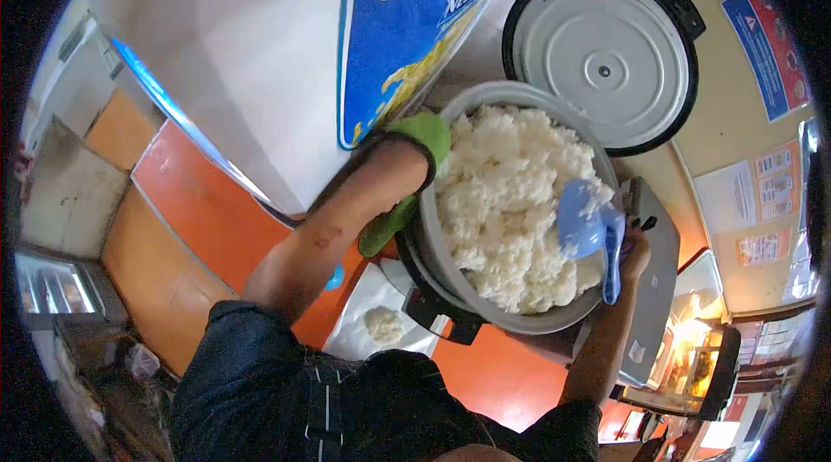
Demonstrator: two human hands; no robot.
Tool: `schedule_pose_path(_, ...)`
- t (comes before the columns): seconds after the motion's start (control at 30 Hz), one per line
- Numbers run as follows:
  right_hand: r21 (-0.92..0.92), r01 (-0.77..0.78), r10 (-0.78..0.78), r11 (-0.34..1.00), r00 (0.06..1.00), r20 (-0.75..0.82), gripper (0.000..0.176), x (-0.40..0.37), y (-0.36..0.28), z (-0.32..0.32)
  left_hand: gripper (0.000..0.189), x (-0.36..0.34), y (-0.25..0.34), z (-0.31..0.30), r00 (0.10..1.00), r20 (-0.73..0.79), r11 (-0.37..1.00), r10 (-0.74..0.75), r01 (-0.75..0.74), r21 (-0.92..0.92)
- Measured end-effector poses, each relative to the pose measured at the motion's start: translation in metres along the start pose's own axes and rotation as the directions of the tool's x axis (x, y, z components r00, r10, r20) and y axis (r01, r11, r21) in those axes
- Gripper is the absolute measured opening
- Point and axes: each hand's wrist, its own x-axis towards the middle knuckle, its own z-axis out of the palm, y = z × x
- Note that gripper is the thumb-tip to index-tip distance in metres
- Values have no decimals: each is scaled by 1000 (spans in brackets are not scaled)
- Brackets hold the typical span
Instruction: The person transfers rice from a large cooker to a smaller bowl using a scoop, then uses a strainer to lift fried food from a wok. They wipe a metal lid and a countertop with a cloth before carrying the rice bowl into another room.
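Observation:
A large metal rice pot (pixel 512 323), heaped with cooked white rice (pixel 511 193), sits tilted and offset above the dark rim of the rice cooker (pixel 433 310). My left hand (pixel 424 140) is at the pot's left rim, covered by a green cloth or mitt (pixel 430 130) that hides its fingers. At the opposite rim, my right hand (pixel 638 256) is closed around the pot's edge, partly hidden behind a blue rice paddle (pixel 582 219). The paddle's bowl rests in the rice, with grains stuck to it, and its handle hangs over the rim.
The cooker's round lid (pixel 597 59) stands open behind the pot. A white cooler box (pixel 260 55) with a blue label is at the left. On the orange counter (pixel 502 380), a white sheet (pixel 351 323) bears a rice mound (pixel 383 324). A grey box (pixel 653 289) stands right.

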Motion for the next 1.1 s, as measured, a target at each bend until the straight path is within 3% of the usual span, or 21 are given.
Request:
schedule_pose_path(0.07, -31, 139, -140, 990, 990, -28, 15, 14, 42, 4, 27, 7, -11, 11, 994, -24, 969, 107, -99, 225)
schedule_pose_path(0.1, 286, -26, 29, 958, 1000, -5, 10, 6, 11, 5, 24, 3, -4, 3, 957, 168, 690, 238, -288, 664)
schedule_pose_path(0.13, 644, -320, 328, 694, 938, 113, 10, -1, -24, 7, 24, 5, -8, 5, 958, 159, 689, 237, -282, 668)
schedule_pose_path(0.17, 180, 16, -3, 984, 997, -76, 7, -2, -18, 7, 23, 11, -20, 19, 977, 78, 834, 197, -209, 511)
schedule_pose_path(0.2, -364, 351, -401, 863, 914, -67, 14, 1, -10, 9, 21, 16, -28, 24, 988, -15, 936, 151, -138, 325)
schedule_pose_path(0.23, -162, 399, -411, 902, 911, -44, 15, 13, 19, 9, 21, 8, -39, 21, 734, -114, 650, 669, -504, 569)
schedule_pose_path(0.27, -163, 393, -403, 905, 914, -38, 15, 14, 20, 7, 21, 10, -34, 22, 740, -108, 653, 664, -505, 565)
schedule_pose_path(0.33, 295, 127, -126, 947, 992, -23, 16, 14, 21, 16, 20, 16, -23, 18, 927, -99, 841, 362, -279, 464)
schedule_pose_path(0.37, 297, 112, -111, 948, 994, -21, 16, 7, 27, 14, 19, 18, -24, 20, 919, -54, 767, 392, -294, 570)
schedule_pose_path(0.47, -13, 100, -99, 995, 993, 59, 13, 11, 39, 15, 17, 16, -28, 18, 841, -12, 653, 541, -412, 635)
schedule_pose_path(0.5, -236, 146, -138, 961, 989, 51, 13, 4, 11, 18, 17, 15, -26, 17, 841, -10, 653, 540, -412, 635)
schedule_pose_path(0.63, -342, 374, -397, 862, 918, 2, 12, 1, -2, 20, 14, 6, -20, 8, 810, -13, 636, 586, -450, 627)
schedule_pose_path(0.67, -47, 144, -146, 988, 989, -33, 11, 2, 0, 22, 14, 5, -19, 7, 790, -5, 620, 613, -477, 623)
schedule_pose_path(0.7, 249, -117, 119, 961, 993, 10, 12, 0, 3, 22, 14, 5, -19, 8, 792, -1, 620, 611, -478, 622)
schedule_pose_path(0.73, 249, -123, 124, 961, 992, 15, 12, 0, 4, 24, 13, 5, -20, 9, 807, 20, 593, 590, -450, 668)
schedule_pose_path(0.8, 558, -246, 235, 792, 967, 93, 11, -1, 7, 25, 13, 1, -19, 10, 824, 50, 559, 565, -426, 712)
schedule_pose_path(0.83, 558, -249, 239, 792, 967, 93, 11, -2, 10, 24, 15, -1, -15, 11, 847, -2, 591, 532, -369, 718)
schedule_pose_path(0.9, 121, 184, -183, 976, 983, -18, 7, 1, 16, 25, 16, -4, -13, 11, 865, -57, 617, 498, -307, 725)
schedule_pose_path(0.93, 126, 183, -183, 975, 983, -17, 7, 1, 18, 24, 19, -6, -16, 13, 853, -59, 574, 519, -297, 763)
schedule_pose_path(1.0, 298, -109, 80, 948, 991, 111, 11, 4, 14, 19, 21, -10, -19, 15, 842, -60, 531, 536, -281, 799)
schedule_pose_path(1.1, 231, 26, -17, 973, 999, -41, 10, -3, -2, 26, 25, -25, -23, 24, 844, -155, 553, 514, -188, 812)
